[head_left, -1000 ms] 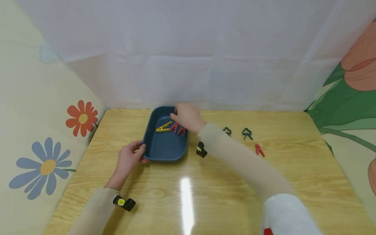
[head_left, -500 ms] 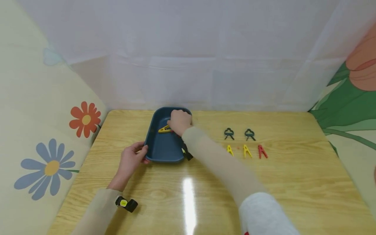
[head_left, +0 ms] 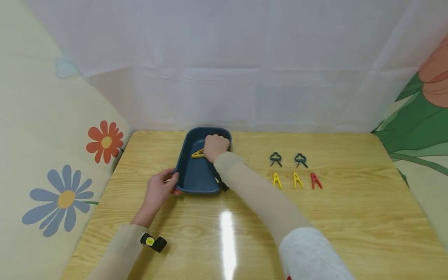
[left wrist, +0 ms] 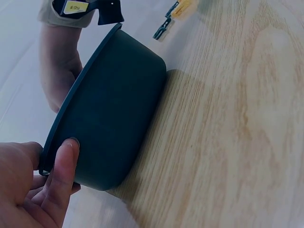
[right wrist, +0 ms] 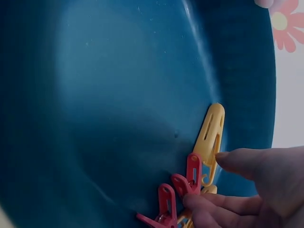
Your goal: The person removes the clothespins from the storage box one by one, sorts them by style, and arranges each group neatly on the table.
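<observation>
My left hand (head_left: 160, 188) pinches the near left rim of a dark blue plastic tub (head_left: 197, 177). In the left wrist view, fingers of that hand (left wrist: 64, 173) press the tub's outer wall. My right hand (head_left: 216, 147) is down inside the tub's far end. There, in the right wrist view, lie a large yellow clothespin (right wrist: 210, 130), two red clothespins (right wrist: 192, 168) and a partly hidden yellow one. Fingertips of the right hand (right wrist: 194, 202) touch a red clothespin, while the thumb (right wrist: 232, 159) is spread apart beside the large yellow one.
Right of the tub on the wooden table (head_left: 315, 225) lie two dark green clips (head_left: 275, 158) in a back row. In front of them are two yellow clothespins (head_left: 277, 180) and a red clothespin (head_left: 316, 181). A white sheet (head_left: 245, 85) hangs behind the table.
My right hand has come down deeper into the tub, over the clothespins, and the forearm has swung left, uncovering the yellow clothespins on the table. The left hand keeps its hold on the rim.
</observation>
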A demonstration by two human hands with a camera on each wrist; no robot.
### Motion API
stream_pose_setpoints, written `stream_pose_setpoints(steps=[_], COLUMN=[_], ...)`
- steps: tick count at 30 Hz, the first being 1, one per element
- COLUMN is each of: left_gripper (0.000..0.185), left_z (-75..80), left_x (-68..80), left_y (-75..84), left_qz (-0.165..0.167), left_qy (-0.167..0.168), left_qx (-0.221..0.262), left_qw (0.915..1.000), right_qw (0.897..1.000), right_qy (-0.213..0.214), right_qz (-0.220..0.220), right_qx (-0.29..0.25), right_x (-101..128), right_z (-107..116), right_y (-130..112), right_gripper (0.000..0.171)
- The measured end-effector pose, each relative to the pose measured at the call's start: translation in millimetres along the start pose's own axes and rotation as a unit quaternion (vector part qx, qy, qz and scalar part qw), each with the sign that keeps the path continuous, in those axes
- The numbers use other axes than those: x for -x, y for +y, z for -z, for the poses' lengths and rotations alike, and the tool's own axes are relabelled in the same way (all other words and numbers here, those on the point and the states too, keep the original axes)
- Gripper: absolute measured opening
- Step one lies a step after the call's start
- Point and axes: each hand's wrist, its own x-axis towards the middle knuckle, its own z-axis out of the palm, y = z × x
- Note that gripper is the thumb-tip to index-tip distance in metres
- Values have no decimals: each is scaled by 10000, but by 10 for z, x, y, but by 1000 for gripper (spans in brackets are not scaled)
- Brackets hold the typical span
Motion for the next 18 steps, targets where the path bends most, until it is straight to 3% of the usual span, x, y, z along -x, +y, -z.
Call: stream_pose_setpoints(steps=[5,18], left_gripper=[37,38], left_z=[-5,-7], left_x=[-3,15], left_y=[3,14], left_qz=[-60,-40], left_qy=[39,0], left_qx=[-88,-93], left_qw=[9999,9999], right_qw=[9997,9999], right_qy=[-236,-158], right_qz=[9,15], right_qx=[55,-56], right_x=[-38,-22], right_z=[-15,-71], right_y=[-9,33], right_gripper=[24,25])
